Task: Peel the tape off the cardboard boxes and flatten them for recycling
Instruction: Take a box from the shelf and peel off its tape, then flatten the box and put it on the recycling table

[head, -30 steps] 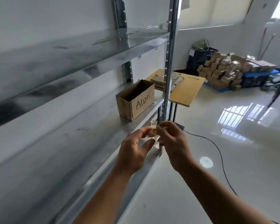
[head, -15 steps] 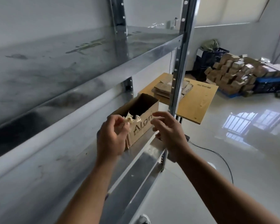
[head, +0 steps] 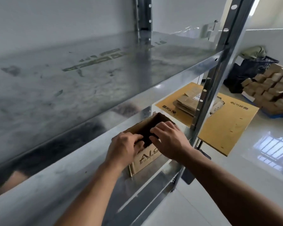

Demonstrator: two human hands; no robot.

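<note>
The open cardboard box stands on the lower metal shelf, just beside the upright post, and both hands meet at its top opening. The left hand curls its fingers over the near rim with the thumb on the printed front wall, I think to steady the box, while the right hand lies over the opening with fingers nearly straight and holds nothing visible. No tape shows here; flattened cardboard lies on the wooden board behind, so this box is, in my judgement, not yet flattened.
</note>
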